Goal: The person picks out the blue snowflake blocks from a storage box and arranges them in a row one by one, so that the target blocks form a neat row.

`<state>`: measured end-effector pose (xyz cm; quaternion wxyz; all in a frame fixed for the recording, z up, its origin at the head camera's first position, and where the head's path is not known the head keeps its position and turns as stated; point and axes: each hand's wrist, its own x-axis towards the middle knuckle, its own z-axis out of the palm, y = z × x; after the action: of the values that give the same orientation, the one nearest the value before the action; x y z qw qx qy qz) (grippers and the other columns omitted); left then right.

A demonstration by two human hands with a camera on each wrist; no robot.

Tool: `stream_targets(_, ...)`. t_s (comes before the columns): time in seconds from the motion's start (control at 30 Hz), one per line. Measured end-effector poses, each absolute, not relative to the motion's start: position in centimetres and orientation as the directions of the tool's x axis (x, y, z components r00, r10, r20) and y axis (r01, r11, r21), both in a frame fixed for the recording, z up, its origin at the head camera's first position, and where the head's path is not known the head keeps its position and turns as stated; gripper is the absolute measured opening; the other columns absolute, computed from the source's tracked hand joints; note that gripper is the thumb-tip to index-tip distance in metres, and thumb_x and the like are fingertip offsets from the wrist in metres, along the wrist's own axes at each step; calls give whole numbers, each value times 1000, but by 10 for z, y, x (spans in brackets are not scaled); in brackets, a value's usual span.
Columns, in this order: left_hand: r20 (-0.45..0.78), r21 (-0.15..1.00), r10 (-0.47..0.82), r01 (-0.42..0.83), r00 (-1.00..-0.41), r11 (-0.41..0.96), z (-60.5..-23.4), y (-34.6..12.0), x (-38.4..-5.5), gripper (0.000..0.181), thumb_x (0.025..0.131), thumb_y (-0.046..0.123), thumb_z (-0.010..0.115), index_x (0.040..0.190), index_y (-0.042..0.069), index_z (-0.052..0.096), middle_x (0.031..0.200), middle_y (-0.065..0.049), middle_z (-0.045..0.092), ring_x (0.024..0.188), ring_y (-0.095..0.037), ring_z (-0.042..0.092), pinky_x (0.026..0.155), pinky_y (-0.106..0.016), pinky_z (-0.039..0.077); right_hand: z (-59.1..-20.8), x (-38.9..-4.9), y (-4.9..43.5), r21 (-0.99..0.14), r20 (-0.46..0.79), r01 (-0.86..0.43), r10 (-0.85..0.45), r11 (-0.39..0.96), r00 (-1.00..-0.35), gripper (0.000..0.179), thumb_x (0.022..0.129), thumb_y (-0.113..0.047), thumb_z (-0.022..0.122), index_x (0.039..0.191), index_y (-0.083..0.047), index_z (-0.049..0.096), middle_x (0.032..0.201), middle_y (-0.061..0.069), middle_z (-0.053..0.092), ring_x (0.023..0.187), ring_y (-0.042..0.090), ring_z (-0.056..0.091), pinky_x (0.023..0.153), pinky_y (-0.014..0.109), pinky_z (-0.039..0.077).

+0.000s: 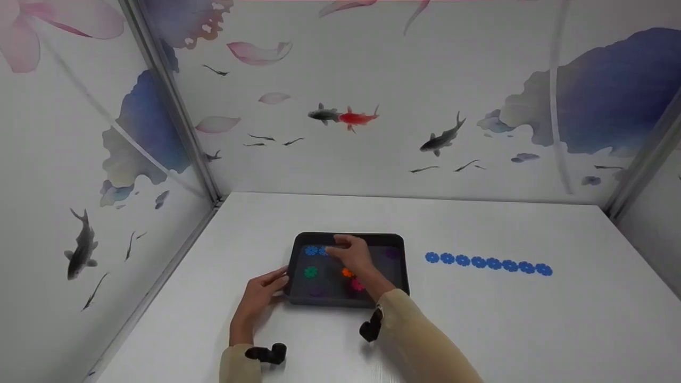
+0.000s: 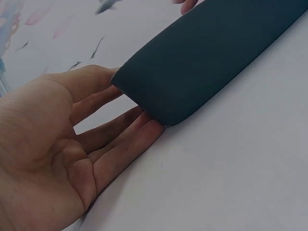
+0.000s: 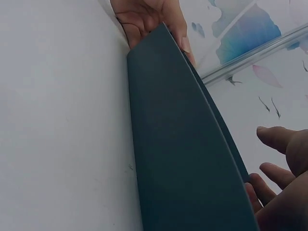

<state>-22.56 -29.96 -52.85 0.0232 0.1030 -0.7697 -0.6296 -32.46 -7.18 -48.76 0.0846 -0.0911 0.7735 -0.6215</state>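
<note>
A dark shallow tray (image 1: 324,301) stands on the white table with small flower-shaped pieces in it. My left hand (image 1: 259,293) lies at its left side, fingers extended against the outer wall; in the left wrist view, fingertips (image 2: 154,131) meet the tray's lower corner and another digit touches the rim. Over the tray's inside is my right hand (image 1: 354,255), its thumb and fingers spread apart with nothing seen between them. Just left of its fingertips are two blue flower pieces (image 1: 311,250). A green piece (image 1: 310,272), an orange piece (image 1: 347,272) and a pink piece (image 1: 357,284) lie lower in the tray.
Right of the tray, several blue flower pieces (image 1: 495,263) form a straight row on the table (image 1: 479,319). Dim purple pieces (image 1: 392,252) lie near the tray's corners. White walls (image 1: 372,170) painted with fish and petals enclose the table's back and sides.
</note>
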Motion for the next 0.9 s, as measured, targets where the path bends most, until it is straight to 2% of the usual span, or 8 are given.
stream_targets(0.23,-104,973,-194,-140,-975,182,-527,-299,-225,43,97,27,67,137,12,63,142,-16,60,125,-30,62,95,-42,58,-496,-331,-77,-953,-35,-42,-246,301,-969,49,92,-18,74,135,0,60,138,18,60,122,31,61,102,43,54)
stream_targets(0.47,-94,976,-191,-128,-977,179,-527,-300,-225,45,96,27,68,137,11,62,142,-17,59,124,-31,63,94,-41,59,-497,-334,-85,-923,-9,-92,-260,374,-965,44,91,-18,75,129,0,64,129,18,66,106,25,64,93,37,57)
stream_targets(0.73,-95,978,-202,-130,-975,166,-527,-299,-226,43,97,25,68,137,11,63,143,-17,59,124,-29,63,92,-40,59,-500,-338,-84,-904,-24,-103,-289,414,-957,45,92,-15,73,133,1,61,134,20,63,110,26,61,102,43,53)
stream_targets(0.9,-96,979,-198,-129,-975,157,-526,-299,-225,42,97,22,66,137,10,62,142,-18,60,121,-28,64,92,-41,59,-502,-340,-83,-897,-29,-118,-324,426,-946,48,91,-12,73,135,2,59,136,21,61,99,24,58,85,35,55)
